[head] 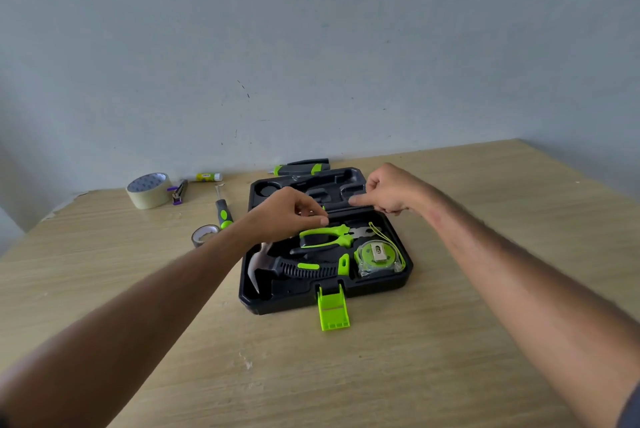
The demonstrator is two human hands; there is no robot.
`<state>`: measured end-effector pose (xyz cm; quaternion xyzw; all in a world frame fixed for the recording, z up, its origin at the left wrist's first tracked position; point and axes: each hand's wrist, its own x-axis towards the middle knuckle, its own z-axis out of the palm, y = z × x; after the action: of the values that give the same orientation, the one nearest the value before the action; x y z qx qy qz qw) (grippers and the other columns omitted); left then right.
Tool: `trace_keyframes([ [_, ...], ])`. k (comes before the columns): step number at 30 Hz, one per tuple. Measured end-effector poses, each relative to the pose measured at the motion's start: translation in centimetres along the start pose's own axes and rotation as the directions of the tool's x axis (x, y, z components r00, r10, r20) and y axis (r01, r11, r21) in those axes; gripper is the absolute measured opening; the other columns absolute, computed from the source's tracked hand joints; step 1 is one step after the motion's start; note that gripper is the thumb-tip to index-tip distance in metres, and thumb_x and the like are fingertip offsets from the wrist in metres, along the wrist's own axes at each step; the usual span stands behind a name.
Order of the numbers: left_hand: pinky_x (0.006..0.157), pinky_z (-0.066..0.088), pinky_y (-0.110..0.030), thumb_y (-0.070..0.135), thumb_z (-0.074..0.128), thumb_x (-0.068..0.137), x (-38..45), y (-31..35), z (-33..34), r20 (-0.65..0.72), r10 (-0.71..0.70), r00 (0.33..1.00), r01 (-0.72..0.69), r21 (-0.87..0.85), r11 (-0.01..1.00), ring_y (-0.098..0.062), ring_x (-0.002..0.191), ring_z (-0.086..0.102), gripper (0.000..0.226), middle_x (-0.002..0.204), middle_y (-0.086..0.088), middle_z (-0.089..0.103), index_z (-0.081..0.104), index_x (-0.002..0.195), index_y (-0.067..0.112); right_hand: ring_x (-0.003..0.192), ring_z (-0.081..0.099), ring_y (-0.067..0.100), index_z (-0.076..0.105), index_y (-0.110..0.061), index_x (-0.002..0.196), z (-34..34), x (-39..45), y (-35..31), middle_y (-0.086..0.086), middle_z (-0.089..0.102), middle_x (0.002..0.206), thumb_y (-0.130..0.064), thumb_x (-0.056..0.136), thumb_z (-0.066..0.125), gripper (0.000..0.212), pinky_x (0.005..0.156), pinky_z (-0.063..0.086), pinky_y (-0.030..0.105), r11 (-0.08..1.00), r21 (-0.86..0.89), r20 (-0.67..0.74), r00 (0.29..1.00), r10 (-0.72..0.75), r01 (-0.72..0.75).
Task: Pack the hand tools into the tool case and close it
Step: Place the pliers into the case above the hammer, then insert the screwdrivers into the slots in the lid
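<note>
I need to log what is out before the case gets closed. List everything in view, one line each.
tool case: 1, black, open at table centre
latch: 1, green, on case front edge
hammer: 1, black and green grip, in case
pliers: 1, green and black, in case
tape measure: 1, green, in case at right
screwdriver: 1, green and grey handle, left of case
utility knife: 1, green and grey, behind case
tape rolls: 2, beige far left, grey beside case
glue stick: 1, yellow, by wall
stapler: 1, purple and dark, beside beige roll
table: 1, light wood
hands: 2, left, right, fingers curled above case hinge
</note>
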<state>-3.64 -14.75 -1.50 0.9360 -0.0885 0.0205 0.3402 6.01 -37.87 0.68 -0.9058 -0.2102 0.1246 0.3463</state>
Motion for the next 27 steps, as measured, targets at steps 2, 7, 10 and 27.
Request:
trace_keyframes([
  [2,0.059,0.037,-0.025,0.04,0.077,0.086,0.3,-1.1,-0.3,-0.128,-0.007,0.992,0.011,0.033,0.999,-0.002,0.055,0.045,0.009,0.06,0.014,0.054,0.079,0.086,0.031,0.048,0.051,0.015,0.06,-0.014,0.073,0.7,0.9,-0.6,0.001,0.064,0.062,-0.038,0.086,0.08,0.034,0.054,0.043,0.026,0.999,-0.007,-0.074,0.996,-0.053,0.052],
  [7,0.083,0.052,-0.039,0.041,0.069,0.087,2.5,-4.5,-1.9,-0.299,-0.02,0.954,0.071,0.16,0.984,-0.011,0.084,0.062,0.015,0.086,0.011,0.066,0.077,0.095,0.031,0.053,0.051,0.008,0.072,-0.014,0.081,2.5,5.3,-2.2,-0.008,0.06,0.061,-0.035,0.087,0.079,0.023,0.055,0.039,0.026,0.984,-0.007,-0.19,0.966,-0.174,0.176],
  [10,0.105,0.042,-0.042,0.054,0.063,0.089,3.7,-5.8,-3.0,-0.314,-0.067,0.947,0.166,0.299,0.94,-0.022,0.114,0.058,0.04,0.115,0.005,0.063,0.069,0.121,0.03,0.066,0.06,0.009,0.076,-0.017,0.088,3.3,7.9,-2.6,-0.007,0.066,0.072,-0.035,0.085,0.08,0.018,0.062,0.046,0.027,0.977,-0.021,-0.218,0.953,-0.212,0.213],
  [27,0.113,0.035,-0.049,0.07,0.04,0.094,5.4,-8.1,-1.6,-0.264,-0.192,0.945,0.287,0.39,0.875,-0.033,0.14,0.04,0.076,0.154,-0.005,0.045,0.038,0.153,0.022,0.1,0.066,0.028,0.069,-0.015,0.119,6.4,19.1,-6.2,0.01,0.062,0.121,-0.01,0.084,0.078,0.037,0.088,0.055,0.037,0.839,-0.519,-0.011,0.98,-0.199,0.165],
])
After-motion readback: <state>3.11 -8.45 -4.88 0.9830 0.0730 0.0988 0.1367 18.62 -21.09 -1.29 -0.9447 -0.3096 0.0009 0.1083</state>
